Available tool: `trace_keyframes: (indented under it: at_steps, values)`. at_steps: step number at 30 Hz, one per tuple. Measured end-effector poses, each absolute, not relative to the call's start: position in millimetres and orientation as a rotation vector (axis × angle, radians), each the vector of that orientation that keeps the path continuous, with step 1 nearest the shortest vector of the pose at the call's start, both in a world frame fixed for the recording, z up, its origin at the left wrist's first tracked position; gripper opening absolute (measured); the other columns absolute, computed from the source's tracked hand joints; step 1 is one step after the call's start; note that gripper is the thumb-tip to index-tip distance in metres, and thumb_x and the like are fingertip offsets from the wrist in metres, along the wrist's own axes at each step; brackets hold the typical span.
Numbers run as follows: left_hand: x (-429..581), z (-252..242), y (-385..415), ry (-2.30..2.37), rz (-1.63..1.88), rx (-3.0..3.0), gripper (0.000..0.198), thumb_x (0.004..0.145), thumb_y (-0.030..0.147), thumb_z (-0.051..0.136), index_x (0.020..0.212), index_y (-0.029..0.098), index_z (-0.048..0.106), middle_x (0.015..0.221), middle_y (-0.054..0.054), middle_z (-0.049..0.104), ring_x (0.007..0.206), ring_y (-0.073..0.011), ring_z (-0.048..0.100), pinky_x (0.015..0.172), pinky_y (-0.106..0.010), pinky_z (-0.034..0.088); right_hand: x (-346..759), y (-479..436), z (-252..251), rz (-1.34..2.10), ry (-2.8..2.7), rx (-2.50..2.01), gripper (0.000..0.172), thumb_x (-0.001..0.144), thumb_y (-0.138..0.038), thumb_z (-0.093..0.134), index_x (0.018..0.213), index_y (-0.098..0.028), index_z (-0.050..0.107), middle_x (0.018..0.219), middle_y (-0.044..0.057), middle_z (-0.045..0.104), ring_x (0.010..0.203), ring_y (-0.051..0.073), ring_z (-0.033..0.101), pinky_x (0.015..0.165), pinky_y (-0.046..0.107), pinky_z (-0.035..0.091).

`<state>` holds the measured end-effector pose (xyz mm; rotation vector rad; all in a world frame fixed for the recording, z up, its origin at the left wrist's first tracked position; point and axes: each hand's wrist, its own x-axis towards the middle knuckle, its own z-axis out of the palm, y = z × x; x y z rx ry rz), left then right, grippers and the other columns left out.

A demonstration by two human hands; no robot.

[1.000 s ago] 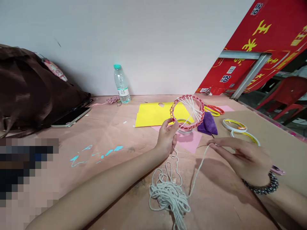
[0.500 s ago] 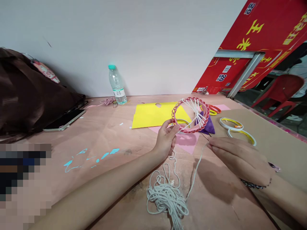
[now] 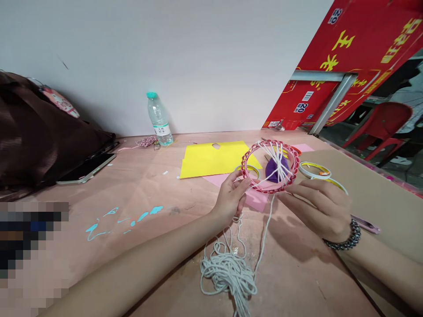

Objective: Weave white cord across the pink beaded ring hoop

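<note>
A pink hoop (image 3: 245, 175) with red loops around its rim is held up at its lower left by my left hand (image 3: 231, 196), thumb and fingers closed on it. White cord strands (image 3: 279, 160) cross inside it, gathering right of centre. At its lower right edge is my right hand (image 3: 317, 207), fingertips pinched together where a length of white cord (image 3: 268, 220) comes up. The fingertips partly hide the pinch. That cord leads down to a loose tangled pile (image 3: 229, 273) on the table in front of me. A purple piece (image 3: 271, 171) shows through the hoop.
Yellow sheets (image 3: 211, 160) and a pink sheet (image 3: 259, 201) lie behind my hands. Tape rolls (image 3: 313, 170) sit at right, near a pinkish tool (image 3: 366, 225). A water bottle (image 3: 160, 123), a phone (image 3: 87, 168) and a dark bag (image 3: 42, 132) stand or lie at left.
My right hand has moved left and turned, bringing its fingertips to the hoop's lower right edge. The hoop has shifted slightly right and down, still in my left hand.
</note>
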<state>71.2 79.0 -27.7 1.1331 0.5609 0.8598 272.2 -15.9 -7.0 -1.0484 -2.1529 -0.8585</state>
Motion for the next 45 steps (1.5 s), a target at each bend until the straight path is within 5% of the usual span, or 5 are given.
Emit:
trace_keyframes:
  at_steps: [14,25,30,38,45]
  values:
    - [71,-31,83,0.548,0.833,0.932,0.032,0.079,0.044,0.062,0.101,0.023,0.054,0.046,0.011,0.036,0.026,-0.0013,0.02,0.027,-0.014,0.015,264,-2,-3,-1.222,-2.168,-0.984,0.031,0.075,-0.021,0.071,0.103,-0.032,0.063,0.107,-0.001,0.069,0.099,0.022,0.06,0.082,0.036,0.047]
    - [70,-27,87,0.41,0.803,0.846,0.03,0.074,0.04,0.069,0.09,0.02,0.054,0.057,0.01,0.046,0.03,0.0007,0.022,0.027,-0.013,0.014,259,7,-10,0.577,-1.637,-1.447,0.021,0.084,-0.035,0.058,0.097,-0.019,0.06,0.078,0.003,0.066,0.064,0.015,0.06,0.055,0.027,0.049]
    - [70,-26,88,0.392,0.788,0.815,0.028,0.074,0.038,0.069,0.082,0.016,0.053,0.065,0.007,0.053,0.031,0.0025,0.023,0.03,-0.012,0.014,249,0,0,0.535,-1.641,-1.427,0.022,0.08,-0.039,0.063,0.081,-0.018,0.067,0.077,0.005,0.069,0.061,0.014,0.06,0.054,0.024,0.049]
    - [64,-25,99,0.389,0.856,0.709,0.029,0.07,0.032,0.074,0.082,0.015,0.053,0.065,0.007,0.053,0.033,0.0029,0.022,0.03,-0.011,0.013,278,10,2,0.231,-1.868,-1.548,0.02,0.085,-0.03,0.055,0.094,-0.019,0.069,0.088,0.007,0.071,0.075,0.02,0.065,0.065,0.033,0.053]
    - [59,-28,112,0.385,0.89,0.721,0.021,0.074,0.029,0.07,0.078,0.016,0.054,0.059,0.006,0.053,0.034,0.0012,0.023,0.033,-0.011,0.017,237,-30,19,1.907,-1.556,-1.185,0.008,0.084,-0.026,0.059,0.082,-0.018,0.058,0.076,0.002,0.07,0.06,0.012,0.067,0.052,0.021,0.049]
